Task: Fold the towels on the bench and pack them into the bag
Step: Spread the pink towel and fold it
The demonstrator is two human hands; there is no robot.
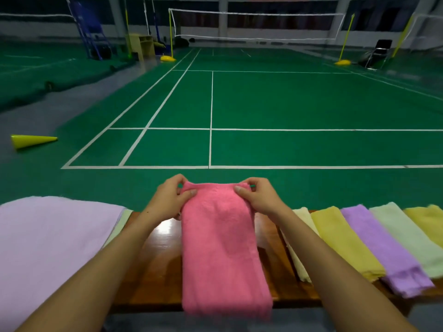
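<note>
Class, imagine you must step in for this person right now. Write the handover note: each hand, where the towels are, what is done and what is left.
Left hand and right hand each pinch a far corner of the pink towel, which lies as a long strip across the wooden bench, its near end hanging over the front edge.
Right of it, narrow strips lie side by side: cream towel, yellow towel, purple towel, pale green towel, and another yellow one at the frame edge.
On the left lies a wide lilac cloth.
No bag is in view.
Left: finish folding the pink towel, then pack them all.
</note>
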